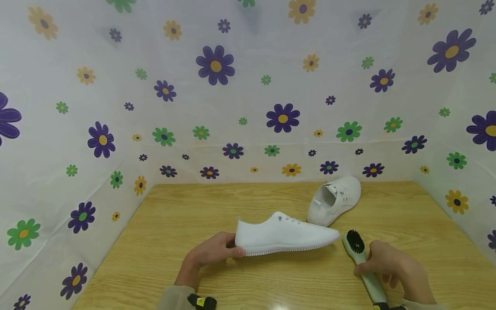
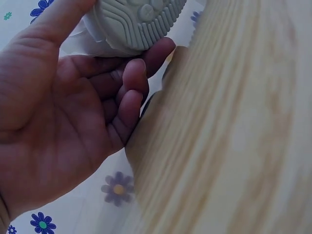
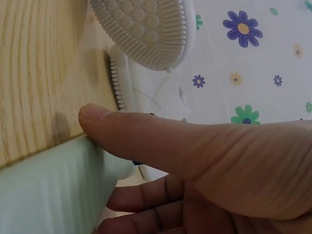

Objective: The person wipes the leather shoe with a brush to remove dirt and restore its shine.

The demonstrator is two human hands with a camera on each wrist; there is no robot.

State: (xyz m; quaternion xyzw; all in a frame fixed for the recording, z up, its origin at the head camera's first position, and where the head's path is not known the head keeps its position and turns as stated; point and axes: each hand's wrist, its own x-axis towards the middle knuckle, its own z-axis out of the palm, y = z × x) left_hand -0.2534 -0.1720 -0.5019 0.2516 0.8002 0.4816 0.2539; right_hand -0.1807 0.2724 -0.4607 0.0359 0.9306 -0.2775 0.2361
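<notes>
In the head view my left hand [image 1: 215, 249] grips a white shoe [image 1: 279, 236] by its heel, thumb on the side of the sole and toe pointing right. The left wrist view shows the ridged sole [image 2: 141, 24] above the curled fingers. My right hand [image 1: 395, 262] holds a pale green brush [image 1: 368, 275] by its handle, black bristles [image 1: 355, 242] facing up, just right of the toe. In the right wrist view the thumb [image 3: 141, 131] lies along the green handle [image 3: 53, 187], with the shoe's sole [image 3: 141, 24] beyond it.
A second white shoe [image 1: 337, 200] rests on the wooden table [image 1: 186, 206] behind the held shoe's toe, its opening facing the near left. Flower-patterned white cloth [image 1: 248, 94] walls the table at the back and both sides.
</notes>
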